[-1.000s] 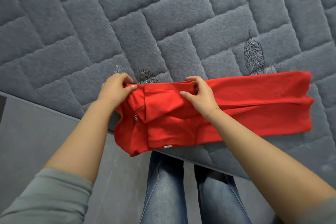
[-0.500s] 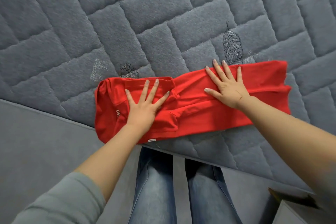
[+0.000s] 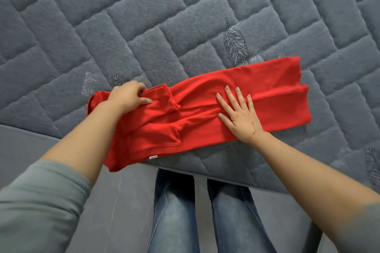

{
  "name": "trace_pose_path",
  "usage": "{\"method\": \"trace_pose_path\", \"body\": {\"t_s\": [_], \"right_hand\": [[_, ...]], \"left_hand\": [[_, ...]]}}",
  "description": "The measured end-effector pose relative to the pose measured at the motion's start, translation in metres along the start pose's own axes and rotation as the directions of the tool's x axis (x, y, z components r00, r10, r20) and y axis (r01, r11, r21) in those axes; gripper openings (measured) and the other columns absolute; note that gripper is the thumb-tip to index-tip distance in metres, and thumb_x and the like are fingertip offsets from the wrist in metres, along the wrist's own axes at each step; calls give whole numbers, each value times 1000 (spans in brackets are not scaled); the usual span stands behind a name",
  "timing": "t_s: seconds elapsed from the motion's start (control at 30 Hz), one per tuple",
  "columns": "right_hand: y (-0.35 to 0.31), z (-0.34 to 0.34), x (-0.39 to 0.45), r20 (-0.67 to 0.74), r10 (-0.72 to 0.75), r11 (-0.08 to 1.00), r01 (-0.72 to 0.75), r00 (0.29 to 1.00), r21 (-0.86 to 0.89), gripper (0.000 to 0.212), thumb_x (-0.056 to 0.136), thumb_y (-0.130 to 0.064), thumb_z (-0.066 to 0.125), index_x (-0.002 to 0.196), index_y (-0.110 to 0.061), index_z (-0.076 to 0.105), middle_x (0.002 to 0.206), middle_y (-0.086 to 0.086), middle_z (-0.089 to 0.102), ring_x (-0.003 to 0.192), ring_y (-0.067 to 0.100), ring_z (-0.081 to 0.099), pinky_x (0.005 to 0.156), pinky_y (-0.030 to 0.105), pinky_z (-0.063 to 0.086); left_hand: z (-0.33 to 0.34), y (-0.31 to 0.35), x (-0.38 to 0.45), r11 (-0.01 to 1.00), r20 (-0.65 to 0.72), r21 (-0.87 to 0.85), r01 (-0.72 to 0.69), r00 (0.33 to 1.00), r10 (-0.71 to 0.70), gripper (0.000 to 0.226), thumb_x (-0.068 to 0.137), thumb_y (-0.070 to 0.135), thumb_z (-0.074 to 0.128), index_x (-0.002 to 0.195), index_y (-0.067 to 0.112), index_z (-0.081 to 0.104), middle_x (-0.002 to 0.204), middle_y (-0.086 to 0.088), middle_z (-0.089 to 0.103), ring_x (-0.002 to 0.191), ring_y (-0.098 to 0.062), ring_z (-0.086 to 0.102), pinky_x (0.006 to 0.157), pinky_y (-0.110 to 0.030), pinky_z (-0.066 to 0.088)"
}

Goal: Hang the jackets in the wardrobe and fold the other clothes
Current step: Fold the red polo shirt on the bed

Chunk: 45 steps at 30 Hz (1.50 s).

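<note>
Slip risk: shirt (image 3: 205, 109) overhanging bed (image 3: 185, 16) edge.
Left hand (image 3: 128, 98) pinching collar end; right hand (image 3: 238, 113) flat, pressing middle.

Red garment (image 3: 236, 96): 1, folded lengthwise into a long band, under both hands.
Hands: 2. Left hand (image 3: 128, 97) at garment's left end, fingers curled on fabric; right hand (image 3: 239, 116) flat on garment mid-section.
Fingers (image 3: 227, 94) of right hand: 5 visible, spread.
Sleeves: 2, grey-green; left sleeve (image 3: 41, 201) behind left hand, pushed up forearm; right sleeve (image 3: 372, 211) only an edge in view.
Label tag (image 3: 153, 157): 1, white, on garment's near hem, below left hand.
Quilted bed cover (image 3: 185, 16): 1, grey, beneath garment.
Leaf motifs on cover: 1 clear, leaf (image 3: 235, 46) beyond right hand; others partial, count n/a.
Legs in jeans (image 3: 174, 211): 2, nearer than both hands.
</note>
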State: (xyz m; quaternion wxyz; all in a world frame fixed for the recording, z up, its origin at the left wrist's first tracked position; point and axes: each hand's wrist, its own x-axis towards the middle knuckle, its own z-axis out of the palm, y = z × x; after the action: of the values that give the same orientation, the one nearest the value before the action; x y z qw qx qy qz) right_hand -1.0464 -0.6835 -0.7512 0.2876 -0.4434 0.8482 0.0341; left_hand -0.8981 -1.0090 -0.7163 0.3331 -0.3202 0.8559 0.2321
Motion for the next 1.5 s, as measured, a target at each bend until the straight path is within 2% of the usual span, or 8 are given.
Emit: {"method": "trace_pose_path", "body": {"t_s": [0.17, 0.27, 0.43, 0.7, 0.93, 1.17, 1.27, 1.5], "right_hand": [[5, -6, -2, 12, -35, 999, 35, 999, 26, 66, 100, -49, 36, 150, -39, -7, 161, -7, -14, 150, 24, -10, 119, 46, -6], [8, -20, -2, 20, -88, 979, 83, 996, 185, 69, 96, -31, 51, 154, -31, 14, 163, -2, -1, 151, 24, -3, 119, 46, 0], [43, -52, -24, -362, 252, 833, -10, 898, 554, 37, 83, 2, 63, 119, -6, 66, 129, 16, 58, 123, 33, 51, 109, 36, 31], [148, -57, -31, -44, 764, 417, -441, 643, 795, 61, 82, -25, 77, 130, -3, 48, 125, 19, 49, 118, 31, 46, 109, 36, 30], [196, -59, -28, 221, 470, 267, -376, 855, 887, 74, 70, -10, 86, 131, -9, 45, 93, -1, 59, 82, 11, 53, 79, 25, 49], [202, -73, -9, 344, 272, 168, -396, 899, 903, 40, 79, -41, 77, 107, -14, 66, 97, 4, 73, 84, 13, 68, 77, 26, 53], [187, -80, -6, 370, 172, 79, -387, 913, 919, 24, 84, -26, 74, 105, -17, 65, 89, 0, 71, 61, 5, 62, 49, 17, 45], [135, -111, -32, 325, 39, -283, -302, 945, 910, 27, 83, 1, 65, 103, -16, 57, 75, 1, 68, 49, 8, 60, 39, 21, 46]], "left_hand": [[-12, -21, 2, 925, 14, -358, 130, 991, -135, 16, 88, 36, 69, 86, 21, 69, 92, -7, 68, 97, -29, 64, 84, -35, 46], [0, 0, -2, 955, -131, -153, 254, 953, -274, 27, 86, 35, 69, 110, 22, 65, 121, -11, 57, 121, -33, 49, 102, -46, 35], [20, 102, -40, 991, -584, -120, -64, 812, -18, 54, 69, 1, 57, 121, 16, 57, 128, -10, 51, 119, -32, 46, 98, -44, 34], [96, 209, -24, 949, -206, 160, -272, 931, 302, 79, 88, 17, 57, 153, 37, 17, 163, -4, -9, 150, -22, -6, 119, -52, 0], [107, 257, -13, 895, -117, 14, -445, 888, 444, 69, 83, 26, 62, 146, 38, 38, 164, 1, -4, 150, -23, -6, 117, -60, -4], [121, 313, -8, 897, -78, 69, -436, 894, 441, 75, 95, 28, 50, 155, 33, 6, 162, 1, -18, 147, -17, -21, 111, -63, -12], [118, 321, -11, 889, -116, -225, -399, 917, 382, 61, 96, 11, 47, 152, 26, 27, 163, 1, -4, 150, -17, -12, 114, -55, -13], [85, 278, -64, 385, -191, -912, -140, 977, -97, 37, 95, -5, 47, 122, 15, 62, 130, -1, 61, 118, -5, 54, 106, -22, 38]]}}
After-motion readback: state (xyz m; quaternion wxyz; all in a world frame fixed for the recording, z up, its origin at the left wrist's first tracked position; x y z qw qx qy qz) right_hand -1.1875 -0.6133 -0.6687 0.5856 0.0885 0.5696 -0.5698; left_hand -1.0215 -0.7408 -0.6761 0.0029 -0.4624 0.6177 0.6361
